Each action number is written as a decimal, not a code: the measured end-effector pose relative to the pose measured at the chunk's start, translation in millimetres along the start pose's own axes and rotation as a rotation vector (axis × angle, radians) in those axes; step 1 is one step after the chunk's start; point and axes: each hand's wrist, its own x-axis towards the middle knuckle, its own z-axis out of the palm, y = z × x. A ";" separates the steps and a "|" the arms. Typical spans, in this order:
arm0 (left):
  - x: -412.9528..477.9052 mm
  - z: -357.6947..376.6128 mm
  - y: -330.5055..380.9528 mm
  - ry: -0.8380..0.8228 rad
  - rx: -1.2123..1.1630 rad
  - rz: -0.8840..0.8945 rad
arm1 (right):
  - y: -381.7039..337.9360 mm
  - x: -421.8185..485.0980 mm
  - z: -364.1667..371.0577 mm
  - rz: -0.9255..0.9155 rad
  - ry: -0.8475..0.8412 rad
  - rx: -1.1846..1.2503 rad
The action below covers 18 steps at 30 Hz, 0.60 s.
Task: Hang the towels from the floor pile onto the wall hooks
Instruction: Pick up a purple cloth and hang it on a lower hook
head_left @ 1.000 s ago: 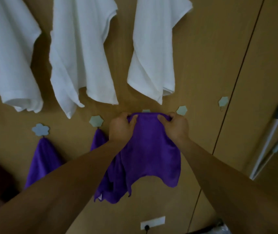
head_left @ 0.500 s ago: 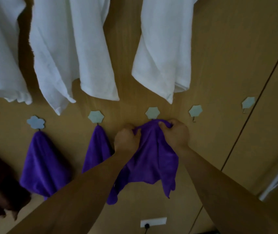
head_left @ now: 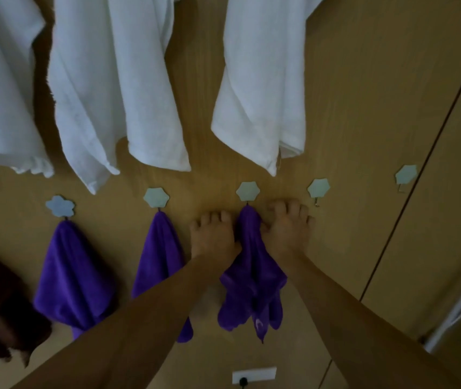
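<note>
Three purple towels hung on the lower hook row: far-left towel [head_left: 72, 276], mid towel [head_left: 158, 254] and rightmost towel [head_left: 251, 265], the last bunched under its flower hook [head_left: 248, 191]. L hand [head_left: 214, 237] & R hand [head_left: 288, 228] flanked it, fingers straight and spread vs. the wood wall [head_left: 364, 108], gripping nothing, inner edges touching the cloth. White towels [head_left: 117, 94] hung above; wall socket [head_left: 253, 375] sat below.

2 bare arms showed, the left forearm [head_left: 139, 318] and right forearm [head_left: 364, 318] uncovered along their whole visible length, narrow at the wrists and broader nearer the camera. The left hand [head_left: 214, 237] and right hand [head_left: 288, 228] were bare as well, knuckles and finger backs in view; finer detail was blurred.
</note>
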 end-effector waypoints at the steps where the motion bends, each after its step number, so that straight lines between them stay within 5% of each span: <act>1: -3.1 3.3 -0.2 0.069 -0.017 0.094 | 0.8 -4.0 1.9 -0.080 0.005 0.118; 4: -0.1 4.9 3.2 0.073 -0.332 0.247 | 1.9 -13.8 9.8 -0.125 -0.200 0.498; 8: 8.8 6.7 8.6 -0.098 -0.690 0.153 | 4.6 -22.8 16.1 -0.080 -0.257 0.701; 11: 6.2 19.2 4.9 -0.203 -0.733 0.109 | 6.9 -26.6 21.1 0.008 -0.367 0.825; 18: -8.9 49.2 -13.9 -0.310 -0.554 0.115 | 27.2 -32.3 29.9 0.082 -0.645 0.663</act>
